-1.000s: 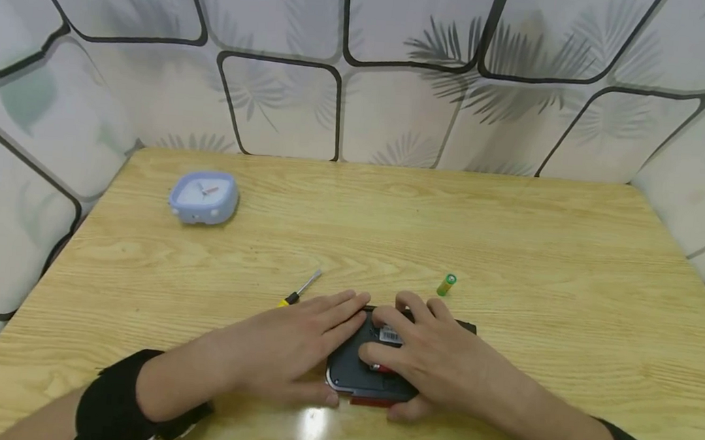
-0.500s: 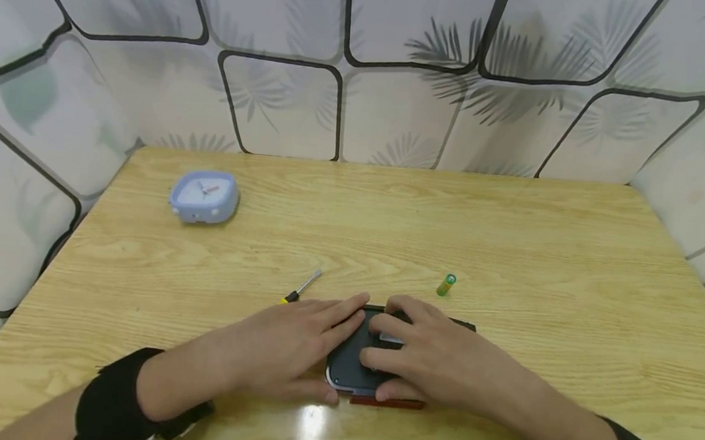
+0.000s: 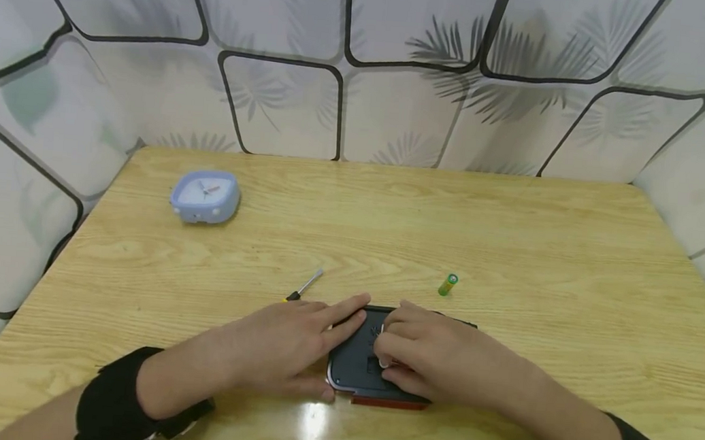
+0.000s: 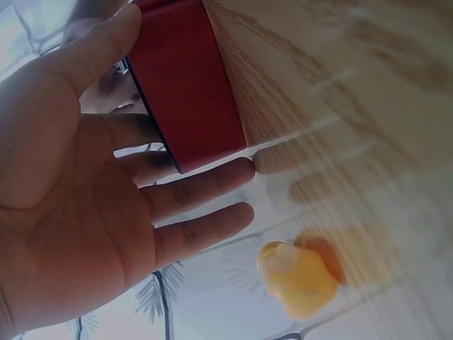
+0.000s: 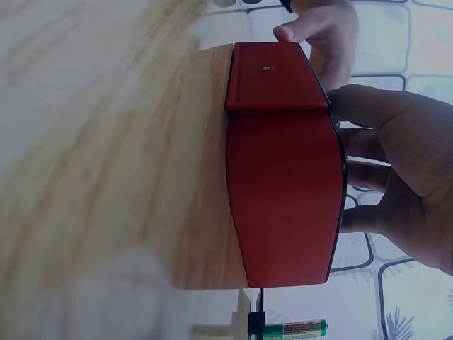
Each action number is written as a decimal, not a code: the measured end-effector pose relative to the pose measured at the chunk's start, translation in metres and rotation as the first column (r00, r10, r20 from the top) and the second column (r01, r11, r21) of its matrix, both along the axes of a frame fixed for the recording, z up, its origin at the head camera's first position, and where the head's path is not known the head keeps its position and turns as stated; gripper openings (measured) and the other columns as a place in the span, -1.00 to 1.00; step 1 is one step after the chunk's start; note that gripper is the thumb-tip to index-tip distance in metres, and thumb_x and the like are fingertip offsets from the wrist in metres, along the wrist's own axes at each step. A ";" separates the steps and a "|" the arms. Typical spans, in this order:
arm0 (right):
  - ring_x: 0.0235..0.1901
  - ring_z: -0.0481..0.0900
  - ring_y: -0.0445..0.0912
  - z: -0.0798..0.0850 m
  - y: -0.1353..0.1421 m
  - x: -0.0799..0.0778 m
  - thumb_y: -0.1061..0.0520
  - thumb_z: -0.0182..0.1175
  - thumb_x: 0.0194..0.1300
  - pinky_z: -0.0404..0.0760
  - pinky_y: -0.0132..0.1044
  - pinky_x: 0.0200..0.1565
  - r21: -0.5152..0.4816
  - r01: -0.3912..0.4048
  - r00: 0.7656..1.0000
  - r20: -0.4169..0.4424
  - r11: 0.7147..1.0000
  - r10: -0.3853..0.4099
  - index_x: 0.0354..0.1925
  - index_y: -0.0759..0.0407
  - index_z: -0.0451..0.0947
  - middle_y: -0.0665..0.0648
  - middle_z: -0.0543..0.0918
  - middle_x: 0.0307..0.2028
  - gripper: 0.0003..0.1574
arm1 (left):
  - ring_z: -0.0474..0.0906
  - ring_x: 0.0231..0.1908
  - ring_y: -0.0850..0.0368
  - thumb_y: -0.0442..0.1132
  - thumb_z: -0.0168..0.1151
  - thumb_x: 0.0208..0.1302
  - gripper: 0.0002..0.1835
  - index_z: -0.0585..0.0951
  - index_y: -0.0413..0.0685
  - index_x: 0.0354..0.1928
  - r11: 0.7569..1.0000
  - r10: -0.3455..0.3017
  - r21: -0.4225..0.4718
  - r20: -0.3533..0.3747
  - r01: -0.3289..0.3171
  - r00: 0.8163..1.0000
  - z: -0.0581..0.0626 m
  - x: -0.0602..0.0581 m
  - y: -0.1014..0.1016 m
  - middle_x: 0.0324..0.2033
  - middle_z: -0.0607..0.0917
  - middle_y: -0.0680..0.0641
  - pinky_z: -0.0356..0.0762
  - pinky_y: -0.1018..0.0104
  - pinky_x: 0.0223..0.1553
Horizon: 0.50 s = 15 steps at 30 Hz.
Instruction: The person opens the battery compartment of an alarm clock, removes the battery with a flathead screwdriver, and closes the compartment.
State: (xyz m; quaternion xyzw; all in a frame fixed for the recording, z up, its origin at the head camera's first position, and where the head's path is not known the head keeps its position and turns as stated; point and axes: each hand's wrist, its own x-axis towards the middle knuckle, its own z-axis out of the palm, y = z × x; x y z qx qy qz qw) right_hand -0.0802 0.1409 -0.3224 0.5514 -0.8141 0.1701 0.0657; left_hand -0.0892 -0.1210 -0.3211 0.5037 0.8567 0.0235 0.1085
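Observation:
A box-shaped device with a black back plate (image 3: 351, 363) and a red casing (image 5: 283, 191) lies on the table, black side up. My left hand (image 3: 289, 342) steadies its left end. Its fingers are straight and the thumb lies along the front edge. Over the right part of the plate, my right hand (image 3: 435, 352) has bent fingers, with their tips down on the black surface. Small whitish bits show at those fingertips; whether they are held is hidden. A green battery (image 3: 448, 285) stands behind the device. Beyond my left hand lies a screwdriver (image 3: 305, 288).
A light blue alarm clock (image 3: 205, 197) stands at the back left of the wooden table (image 3: 558, 262). Patterned cloth (image 3: 397, 114) hangs behind and at both sides. The screwdriver's yellow handle (image 4: 301, 280) shows close to the left fingertips.
My right hand's fingers have drawn together and curled further, and a dark recess in the plate has come into view beside them. The left hand stays almost still.

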 end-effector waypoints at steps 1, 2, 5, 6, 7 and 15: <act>-0.14 0.50 -0.24 0.001 0.001 0.000 0.11 0.45 0.16 0.61 -0.19 0.10 0.000 0.006 1.000 0.019 1.000 -0.006 -0.30 -0.02 0.40 -0.17 0.56 -0.32 -0.65 | 0.49 0.24 0.04 0.39 0.13 0.27 0.01 0.19 -0.16 0.52 1.000 -0.001 0.000 0.000 0.001 1.000 0.000 0.000 0.000 0.57 0.05 -0.15 0.48 0.18 0.24; -0.16 0.49 -0.26 0.001 0.001 0.000 0.11 0.44 0.16 0.62 -0.26 0.07 0.001 0.013 0.999 0.035 1.000 -0.013 -0.30 -0.02 0.39 -0.17 0.54 -0.32 -0.64 | 0.50 0.24 0.04 0.39 0.13 0.27 0.01 0.19 -0.17 0.52 1.000 -0.002 0.001 0.000 0.002 1.000 0.000 0.000 0.000 0.56 0.05 -0.15 0.49 0.18 0.23; -0.27 0.42 -0.31 0.002 0.003 0.000 0.10 0.41 0.20 0.55 -0.49 -0.14 0.017 0.043 0.997 0.067 0.999 -0.044 -0.29 -0.04 0.38 -0.17 0.47 -0.32 -0.66 | 0.50 0.24 0.04 0.38 0.14 0.26 0.01 0.19 -0.17 0.52 1.000 -0.004 0.004 0.001 0.004 1.000 -0.001 0.000 0.000 0.56 0.06 -0.16 0.51 0.18 0.21; -0.31 0.39 -0.33 0.003 0.004 0.001 0.10 0.41 0.20 0.50 -0.54 -0.23 0.021 0.055 0.996 0.073 0.998 -0.056 -0.29 -0.04 0.38 -0.17 0.45 -0.33 -0.67 | 0.50 0.24 0.04 0.38 0.15 0.26 0.01 0.19 -0.17 0.52 1.000 -0.005 0.006 0.000 0.005 1.000 -0.001 0.000 0.000 0.56 0.07 -0.16 0.52 0.18 0.20; -0.34 0.37 -0.34 0.003 0.005 0.001 0.10 0.40 0.21 0.44 -0.57 -0.30 0.028 0.066 0.994 0.082 0.997 -0.068 -0.28 -0.05 0.39 -0.17 0.44 -0.33 -0.68 | 0.50 0.23 0.03 0.38 0.15 0.26 0.01 0.20 -0.17 0.52 1.000 -0.006 0.007 0.000 0.006 1.000 -0.001 0.000 0.000 0.56 0.07 -0.16 0.52 0.18 0.19; -0.33 0.48 -0.33 0.008 0.010 -0.002 0.07 0.34 0.30 0.58 -0.43 -0.26 0.079 0.085 0.990 0.106 0.993 -0.093 -0.07 -0.02 0.53 -0.11 0.57 -0.27 -0.74 | 0.49 0.24 0.01 0.39 0.14 0.26 0.01 0.19 -0.15 0.53 1.000 -0.001 0.012 0.022 0.000 1.000 -0.001 -0.001 0.001 0.56 0.07 -0.15 0.54 0.16 0.16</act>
